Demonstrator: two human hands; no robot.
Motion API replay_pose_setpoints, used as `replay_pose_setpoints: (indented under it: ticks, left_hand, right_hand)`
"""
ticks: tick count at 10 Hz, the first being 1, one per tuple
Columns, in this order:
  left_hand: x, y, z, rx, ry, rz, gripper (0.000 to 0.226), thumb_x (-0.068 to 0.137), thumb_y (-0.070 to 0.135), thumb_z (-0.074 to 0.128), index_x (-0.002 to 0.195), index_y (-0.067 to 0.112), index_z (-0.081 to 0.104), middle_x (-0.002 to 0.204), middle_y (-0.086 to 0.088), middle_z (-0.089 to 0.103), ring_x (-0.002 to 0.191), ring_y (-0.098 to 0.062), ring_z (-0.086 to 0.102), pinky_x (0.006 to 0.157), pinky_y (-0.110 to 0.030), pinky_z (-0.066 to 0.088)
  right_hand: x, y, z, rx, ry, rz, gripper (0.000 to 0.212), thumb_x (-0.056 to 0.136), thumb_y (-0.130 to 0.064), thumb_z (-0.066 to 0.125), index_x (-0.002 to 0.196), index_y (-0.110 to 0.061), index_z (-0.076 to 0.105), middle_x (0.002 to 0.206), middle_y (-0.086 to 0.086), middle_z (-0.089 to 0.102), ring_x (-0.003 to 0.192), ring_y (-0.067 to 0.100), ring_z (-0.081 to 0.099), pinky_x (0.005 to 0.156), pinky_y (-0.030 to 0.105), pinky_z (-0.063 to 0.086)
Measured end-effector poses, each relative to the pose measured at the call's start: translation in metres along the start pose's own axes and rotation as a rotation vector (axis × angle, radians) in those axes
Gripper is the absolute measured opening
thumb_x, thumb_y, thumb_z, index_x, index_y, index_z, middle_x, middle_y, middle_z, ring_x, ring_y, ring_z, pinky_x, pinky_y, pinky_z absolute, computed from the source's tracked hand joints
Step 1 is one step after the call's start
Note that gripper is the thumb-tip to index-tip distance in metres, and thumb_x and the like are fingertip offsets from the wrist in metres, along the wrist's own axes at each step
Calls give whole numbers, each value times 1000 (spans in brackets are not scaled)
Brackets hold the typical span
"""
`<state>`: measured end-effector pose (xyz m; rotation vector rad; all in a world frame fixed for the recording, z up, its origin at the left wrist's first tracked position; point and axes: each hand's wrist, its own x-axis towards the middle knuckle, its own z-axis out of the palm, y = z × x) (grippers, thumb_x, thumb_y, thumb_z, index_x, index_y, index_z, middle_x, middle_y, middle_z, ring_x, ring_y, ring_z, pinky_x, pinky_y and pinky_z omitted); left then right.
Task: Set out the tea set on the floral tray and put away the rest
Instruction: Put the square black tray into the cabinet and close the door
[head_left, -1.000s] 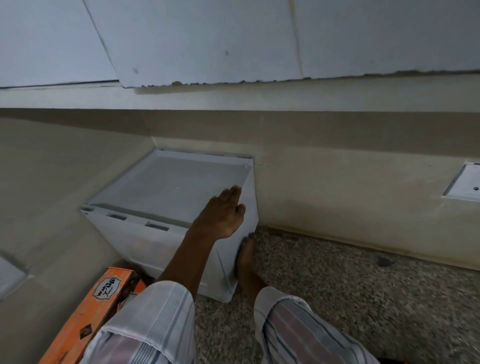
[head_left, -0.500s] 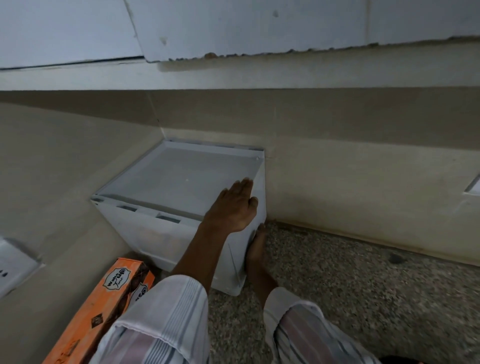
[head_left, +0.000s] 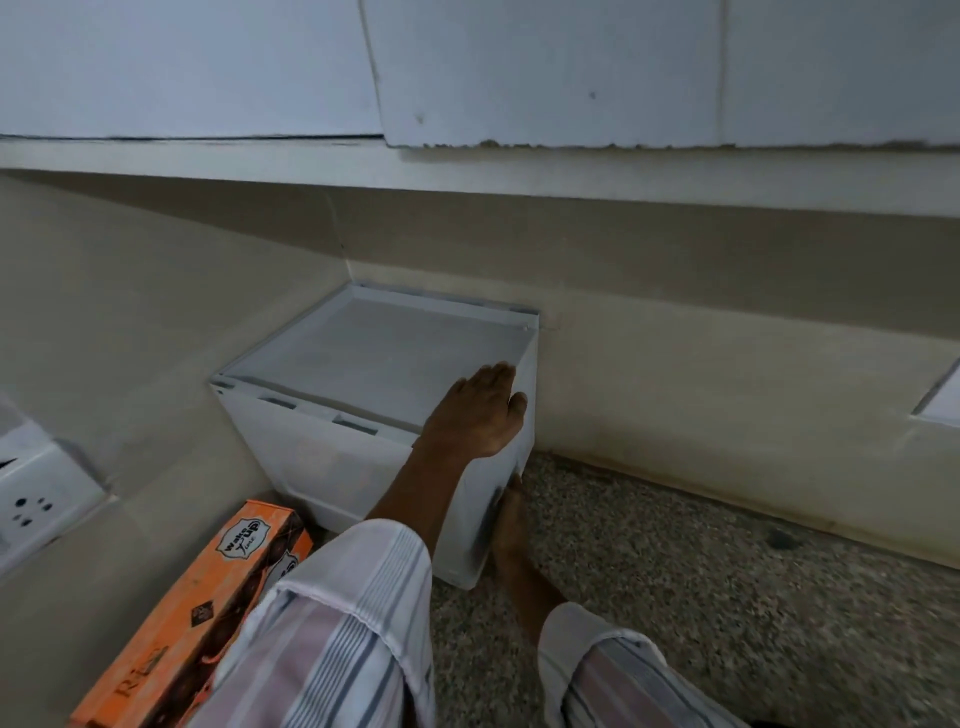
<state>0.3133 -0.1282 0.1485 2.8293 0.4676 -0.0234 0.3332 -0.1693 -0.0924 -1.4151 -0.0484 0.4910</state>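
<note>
A white plastic box (head_left: 363, 395) with a flat lid sits in the corner where 2 beige walls meet, on a speckled stone counter (head_left: 701, 587). The left hand (head_left: 475, 415) lies palm down on the lid at the box's near right corner, fingers (head_left: 493, 376) straight and together, flat on the lid, thumb (head_left: 517, 405) at the right edge; it grips nothing. The right hand (head_left: 509, 514) is pressed against the box's right side wall, low down and just under the left hand; most of it is hidden behind the box edge, so I cannot tell how its fingers are set. Both forearms come out of striped sleeves (head_left: 358, 613). An orange carton (head_left: 208, 597) with a "Wake Up" label lies just in front of the box, to its left, partly under the left sleeve. A white wall socket (head_left: 36, 493) is on the wall left of the box. No tea set or floral tray is in view.
</note>
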Motion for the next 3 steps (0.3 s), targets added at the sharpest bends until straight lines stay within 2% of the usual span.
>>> replay_pose_setpoints:
  ticks: [1,2,3]
  left_hand:
    - [-8,-1,-3,73,142,18,62,103,45,19,155,14,28,164,-7,25,151,-22,24,123,-44,21]
    - [-34,11,-12,162,414,-3,65,92,47,18,133,17,58,148,-7,51,135,-25,48,108,-44,38]
    - [-84,12,-7,111,698,-127,45,94,41,38,126,20,61,141,-5,54,128,-26,50,102,-45,39]
  right_hand:
    - [-24,-27,-17,-276,9,-80,53,109,-43,25,154,-19,39,158,3,42,146,27,40,122,48,31]
    - [-46,-44,-36,-569,8,-219,76,96,-63,16,150,-17,43,152,10,48,137,32,48,112,50,42]
    - [-62,-68,-60,-940,50,-411,82,90,-61,7,152,-20,40,155,11,44,143,34,40,117,51,34]
